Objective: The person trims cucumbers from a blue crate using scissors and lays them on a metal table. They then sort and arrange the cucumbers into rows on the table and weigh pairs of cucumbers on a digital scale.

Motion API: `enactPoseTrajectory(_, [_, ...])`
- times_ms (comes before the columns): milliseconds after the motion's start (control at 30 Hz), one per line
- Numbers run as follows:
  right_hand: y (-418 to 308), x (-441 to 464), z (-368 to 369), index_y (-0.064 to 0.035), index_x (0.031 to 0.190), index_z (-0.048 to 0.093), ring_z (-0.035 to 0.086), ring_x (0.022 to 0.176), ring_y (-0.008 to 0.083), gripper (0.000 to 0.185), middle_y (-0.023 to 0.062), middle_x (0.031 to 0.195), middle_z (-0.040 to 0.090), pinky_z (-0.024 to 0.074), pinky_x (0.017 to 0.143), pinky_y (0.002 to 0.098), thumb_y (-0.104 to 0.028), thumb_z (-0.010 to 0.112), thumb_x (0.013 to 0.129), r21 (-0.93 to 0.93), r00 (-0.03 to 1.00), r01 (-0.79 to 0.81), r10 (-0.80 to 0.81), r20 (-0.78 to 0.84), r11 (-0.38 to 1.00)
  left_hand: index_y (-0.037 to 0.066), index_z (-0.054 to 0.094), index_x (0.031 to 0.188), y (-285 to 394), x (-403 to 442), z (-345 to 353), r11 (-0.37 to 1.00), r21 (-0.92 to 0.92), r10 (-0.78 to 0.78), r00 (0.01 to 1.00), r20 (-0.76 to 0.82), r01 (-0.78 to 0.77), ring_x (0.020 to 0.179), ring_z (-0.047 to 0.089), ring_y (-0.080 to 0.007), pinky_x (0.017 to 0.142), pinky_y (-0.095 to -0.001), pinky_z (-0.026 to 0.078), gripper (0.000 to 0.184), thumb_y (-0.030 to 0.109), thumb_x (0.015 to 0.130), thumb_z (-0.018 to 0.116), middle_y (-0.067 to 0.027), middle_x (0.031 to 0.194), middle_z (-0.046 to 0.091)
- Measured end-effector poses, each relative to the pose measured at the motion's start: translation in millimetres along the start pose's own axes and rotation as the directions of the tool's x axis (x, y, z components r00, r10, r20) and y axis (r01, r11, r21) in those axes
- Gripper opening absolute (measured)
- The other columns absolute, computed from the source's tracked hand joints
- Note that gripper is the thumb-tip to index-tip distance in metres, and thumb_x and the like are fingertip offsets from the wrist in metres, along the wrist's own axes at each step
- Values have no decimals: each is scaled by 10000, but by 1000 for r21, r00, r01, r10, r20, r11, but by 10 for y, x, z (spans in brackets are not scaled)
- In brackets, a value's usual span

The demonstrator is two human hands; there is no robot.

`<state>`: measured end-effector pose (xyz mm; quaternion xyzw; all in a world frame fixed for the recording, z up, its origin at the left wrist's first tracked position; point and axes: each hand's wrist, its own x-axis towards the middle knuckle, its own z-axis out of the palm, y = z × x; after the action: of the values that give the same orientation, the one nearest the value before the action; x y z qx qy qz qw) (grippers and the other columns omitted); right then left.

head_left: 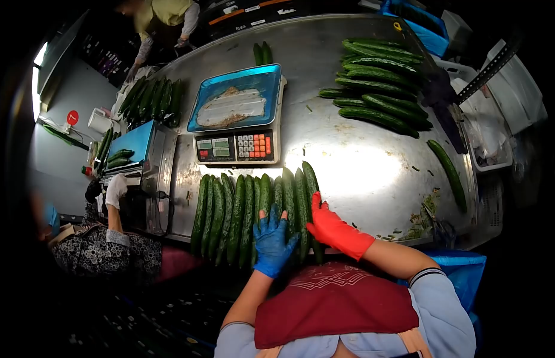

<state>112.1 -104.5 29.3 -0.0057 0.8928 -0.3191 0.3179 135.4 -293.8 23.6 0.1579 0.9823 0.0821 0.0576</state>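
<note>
Cucumbers (pixel 236 218) lie in a row; left hand (pixel 273 243) atop, fingers spread; right hand (pixel 336 230) alongside, fingers extended.

Left hand (pixel 274 246) atop cucumbers (pixel 234 221), right hand (pixel 339 231) alongside

The metal table (pixel 307 65) bears a scale (pixel 278 122); a red disc (pixel 73 117) reads 7.

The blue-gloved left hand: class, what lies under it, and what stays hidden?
Cucumbers lie under the left hand, their far ends showing beyond it. Their stretches directly beneath are covered and cannot be seen.
</note>
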Motion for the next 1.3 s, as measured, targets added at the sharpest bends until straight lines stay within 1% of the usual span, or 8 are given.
enactPoseTrajectory(433, [-205,168,198,52,1455,-48,540,1057,514,910,445,1370,259,469,909,467,-270,574,875,-114,1000,10,-12,-17,993,146,465,1376,-256,27,-54,998,62,24,1000,-8,-24,1389,229,-412,1079,-544,234,720,497,780,662,-149,1530,246])
enactPoseTrajectory(533, [50,-18,1,30,1467,-11,514,1088,526,888,441,1358,286,446,942,465,-285,572,875,179,968,235,-212,-136,955,166,406,1420,-199,20,52,998,29,53,998,-45,-51,1399,224,-391,1081,-584,201,751,485,786,653,-160,1531,235])
enactPoseTrajectory(633, [148,-130,-93,12,1473,-1,489,1117,533,880,443,1355,289,425,968,461,-292,568,875,201,974,205,-180,-135,958,113,325,1457,-113,43,127,1000,9,-3,999,50,2,1410,210,-371,1093,-580,177,821,516,804,619,-168,1556,148])
enactPoseTrajectory(867, [-87,57,29,57,1455,-29,528,1045,538,929,459,1347,270,470,903,477,-304,595,868,58,997,61,-59,-42,996,43,297,1454,-237,30,162,1000,2,6,1000,13,-6,1416,207,-348,1104,-548,165,781,513,874,528,-169,1556,150])
enactPoseTrajectory(1100, [-249,323,428,101,1435,-17,551,1006,534,935,482,1295,312,498,842,479,-344,590,880,54,971,198,-189,-146,979,87,289,1467,-740,19,86,1000,21,8,999,52,-9,1422,198,-341,1120,-519,157,780,468,851,580,-147,1554,174])
enactPoseTrajectory(1133, [-267,361,530,105,1434,-5,556,995,533,926,483,1282,326,500,834,482,-352,582,883,-284,897,300,-370,-241,911,86,312,1454,-836,23,66,1000,25,9,998,61,-11,1422,203,-323,1121,-519,159,763,495,859,557,-140,1552,185])
enactPoseTrajectory(1233, [-325,325,389,98,1438,35,553,997,529,870,454,1248,398,488,852,475,-345,546,891,-256,912,342,-385,-140,904,97,307,1462,-1035,34,37,999,-17,32,995,91,-31,1424,195,-335,1115,-520,180,774,469,845,588,-130,1556,178])
enactPoseTrajectory(1300, [-286,245,224,90,1441,42,549,1011,522,849,432,1251,419,480,869,464,-324,539,891,137,953,302,-294,-77,943,80,338,1445,-1054,39,-10,995,-74,67,997,42,-63,1406,245,-335,1116,-456,223,715,381,856,611,-137,1524,267])
